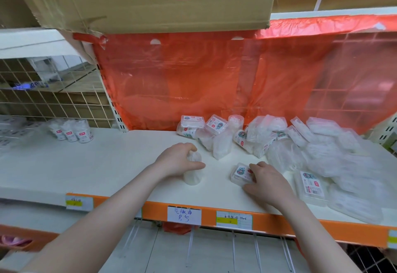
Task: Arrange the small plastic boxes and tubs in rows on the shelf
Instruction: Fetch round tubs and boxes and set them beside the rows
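The left hand [179, 161] grips a clear round tub [193, 173]; the right hand [265, 181] holds a flat labelled box [240, 174].

Two bare forearms enter frame from bottom edge. Left hand [178, 160] and right hand [265, 179] both bare: no gloves, no rings visible, no watch or bracelet at either wrist. No sleeve visible on either arm; forearms uncovered right down to frame edge. Left arm shown from elbow region to knuckles, right arm likewise. Fingernails too blurred to describe. Rest of person out of view; wide-angle lens bends and lengthens both arms toward corners
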Available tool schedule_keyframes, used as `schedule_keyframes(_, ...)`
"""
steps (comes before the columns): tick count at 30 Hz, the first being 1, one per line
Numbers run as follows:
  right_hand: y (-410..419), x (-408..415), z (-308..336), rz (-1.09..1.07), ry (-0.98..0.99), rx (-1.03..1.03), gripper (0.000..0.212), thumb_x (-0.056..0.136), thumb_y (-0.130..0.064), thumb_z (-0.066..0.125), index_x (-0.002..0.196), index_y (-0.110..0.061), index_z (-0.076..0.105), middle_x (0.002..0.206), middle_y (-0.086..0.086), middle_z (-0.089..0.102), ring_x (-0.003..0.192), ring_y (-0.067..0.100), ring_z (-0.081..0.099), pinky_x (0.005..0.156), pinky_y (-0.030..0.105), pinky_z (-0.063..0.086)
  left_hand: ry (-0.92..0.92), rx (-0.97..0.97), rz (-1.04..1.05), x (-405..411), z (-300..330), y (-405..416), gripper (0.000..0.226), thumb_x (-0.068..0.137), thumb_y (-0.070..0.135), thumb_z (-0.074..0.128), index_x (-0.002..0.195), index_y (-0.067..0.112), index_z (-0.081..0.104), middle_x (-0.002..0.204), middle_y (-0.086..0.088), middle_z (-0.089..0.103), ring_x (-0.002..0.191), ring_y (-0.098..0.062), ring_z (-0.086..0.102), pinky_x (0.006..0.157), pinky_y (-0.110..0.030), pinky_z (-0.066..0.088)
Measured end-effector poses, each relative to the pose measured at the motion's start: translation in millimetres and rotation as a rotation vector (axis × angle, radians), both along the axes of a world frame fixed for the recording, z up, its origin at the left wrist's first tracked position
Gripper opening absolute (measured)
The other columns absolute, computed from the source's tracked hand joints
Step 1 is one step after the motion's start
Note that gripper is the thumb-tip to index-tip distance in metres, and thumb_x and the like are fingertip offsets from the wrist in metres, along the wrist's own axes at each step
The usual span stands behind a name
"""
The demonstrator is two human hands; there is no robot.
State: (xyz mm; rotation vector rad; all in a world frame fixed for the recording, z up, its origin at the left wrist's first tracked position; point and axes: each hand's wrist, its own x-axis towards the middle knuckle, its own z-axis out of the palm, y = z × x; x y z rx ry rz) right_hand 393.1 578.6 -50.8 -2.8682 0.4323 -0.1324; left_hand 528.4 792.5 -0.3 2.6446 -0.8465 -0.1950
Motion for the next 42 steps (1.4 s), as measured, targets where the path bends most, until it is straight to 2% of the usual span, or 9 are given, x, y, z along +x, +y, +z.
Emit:
schedule_keyframes(4, -1.9, 1.6, -2.3, 0.001, 0.003, -0.002, 0.035, 0.081, -0.040, 0.056, 0.106, -0.015, 0.052, 0.107, 0.003, 0.051, 0.103, 0.022, 0.050, 0.076, 0.030, 0.041, -0.030, 0.089, 0.038, -3.6, 3.6, -7.9, 0.057, 0.077, 0.054, 0.065, 0.126, 0.027, 0.053, 0.123, -0.004, 0.050, 0.115, -0.021, 0.049, 0.089, -0.032, 0.042)
schedule_keyframes(8, -4.8, 3.8, -8.4, -0.006, -0.052, 0.022, 0.034, 0.080, -0.038, 0.056, 0.105, -0.015, 0.053, 0.105, 0.003, 0.051, 0.103, 0.022, 0.050, 0.073, 0.029, 0.040, -0.025, 0.116, 0.098, -7.6, 7.4, -4.1, 0.054, 0.077, 0.053, 0.065, 0.125, 0.033, 0.053, 0.117, -0.005, 0.046, 0.111, -0.024, 0.050, 0.089, -0.033, 0.042)
schedule_keyframes(16, 8.8, 6.7, -11.9, 0.028, -0.143, 0.096, 0.047, 0.076, -0.035, 0.060, 0.117, -0.013, 0.053, 0.110, 0.005, 0.052, 0.108, 0.024, 0.048, 0.083, 0.032, 0.044, -0.057, 0.128, 0.092, -8.5, 22.6, 33.0, 0.053, 0.076, 0.036, 0.070, 0.126, 0.026, 0.055, 0.110, 0.001, 0.048, 0.106, -0.016, 0.051, 0.092, -0.033, 0.042)
schedule_keyframes(21, 40.5, 15.0, 0.5, 0.108, -0.168, 0.097, 0.049, 0.077, -0.037, 0.060, 0.119, -0.014, 0.053, 0.110, 0.005, 0.052, 0.107, 0.023, 0.048, 0.083, 0.032, 0.043, -0.072, 0.106, 0.119, -7.7, 33.4, 78.2, 0.052, 0.076, 0.034, 0.071, 0.125, 0.028, 0.055, 0.107, 0.003, 0.048, 0.094, -0.010, 0.048, 0.084, -0.028, 0.041)
schedule_keyframes(27, 106.1, 38.7, 14.8, 0.196, -0.181, 0.076, 0.044, 0.077, -0.040, 0.060, 0.114, -0.016, 0.055, 0.103, 0.003, 0.052, 0.103, 0.021, 0.049, 0.076, 0.031, 0.040, -0.093, 0.039, 0.183, -5.9, 36.7, 153.4, 0.049, 0.076, 0.032, 0.072, 0.123, 0.029, 0.057, 0.105, 0.005, 0.047, 0.090, -0.006, 0.047, 0.083, -0.023, 0.039)
schedule_keyframes(33, 205.7, 75.8, 21.6, 0.239, -0.181, 0.077, 0.044, 0.076, -0.038, 0.063, 0.112, -0.014, 0.057, 0.102, 0.005, 0.053, 0.102, 0.024, 0.050, 0.078, 0.032, 0.041, -0.127, 0.027, 0.200, 13.8, 38.3, 252.3, 0.051, 0.074, 0.033, 0.073, 0.123, 0.027, 0.058, 0.110, 0.000, 0.053, 0.091, -0.007, 0.047, 0.089, -0.026, 0.042)
schedule_keyframes(36, 261.9, 96.4, 23.2, 0.238, -0.176, 0.075, 0.041, 0.075, -0.037, 0.063, 0.109, -0.013, 0.057, 0.102, 0.006, 0.053, 0.103, 0.025, 0.051, 0.077, 0.032, 0.041, -0.133, 0.074, 0.139, 33.9, 44.6, 304.8, 0.051, 0.077, 0.030, 0.072, 0.125, 0.025, 0.057, 0.115, -0.001, 0.055, 0.093, -0.007, 0.047, 0.085, -0.022, 0.038)
schedule_keyframes(39, 314.7, 116.9, 24.2, 0.237, -0.166, 0.082, 0.038, 0.075, -0.036, 0.063, 0.103, -0.012, 0.057, 0.101, 0.007, 0.053, 0.102, 0.026, 0.051, 0.074, 0.032, 0.039, -0.165, 0.148, 0.090, 57.5, 54.9, 353.1, 0.052, 0.078, 0.031, 0.072, 0.127, 0.021, 0.055, 0.124, 0.000, 0.057, 0.104, -0.012, 0.052, 0.085, -0.022, 0.037)
schedule_keyframes(42, 356.4, 133.2, 25.8, 0.232, -0.179, 0.103, 0.034, 0.074, -0.036, 0.064, 0.097, -0.012, 0.056, 0.097, 0.007, 0.052, 0.100, 0.027, 0.051, 0.070, 0.032, 0.036, -0.180, 0.187, 0.041, 80.2, 67.1, 390.6, 0.052, 0.080, 0.030, 0.071, 0.128, 0.021, 0.054, 0.126, -0.001, 0.055, 0.101, -0.010, 0.049, 0.083, -0.021, 0.036)
